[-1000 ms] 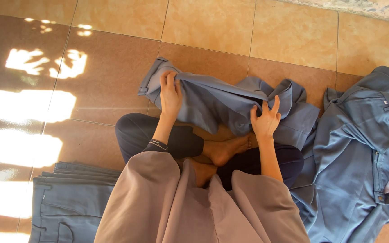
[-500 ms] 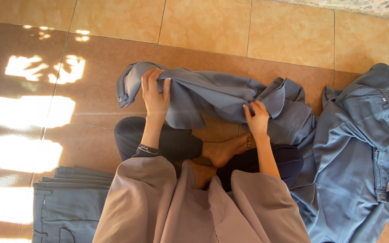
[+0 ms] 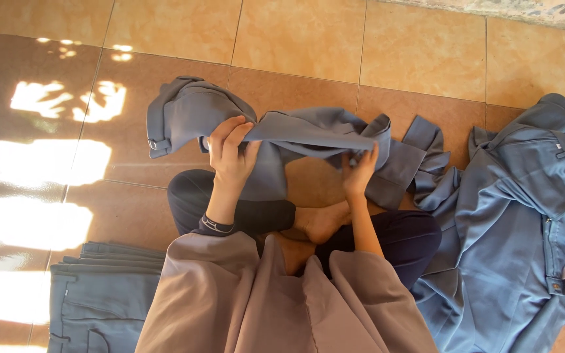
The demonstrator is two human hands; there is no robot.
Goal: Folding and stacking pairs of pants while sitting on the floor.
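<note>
— What did the hands have at that moment?

— Both held the grey-blue trousers [image 3: 308,137] above the crossed legs. The left hand [image 3: 230,153] was closed on the cloth near the waistband end, the fingers over the top edge. The right hand [image 3: 359,173] pinched the other part, fingers bent around a fold.

— Had something changed?

— Yes. One second earlier the garment hung lower and more crumpled, with the hands wider apart. Now it was lifted and stretched between them, and the waistband end had swung out to the left. I think the straightening was well under way.

— And around?

— A folded stack [image 3: 99,294] lay at the left on the tiled floor [image 3: 295,39], an unfolded pile [image 3: 524,229] at the right.
</note>
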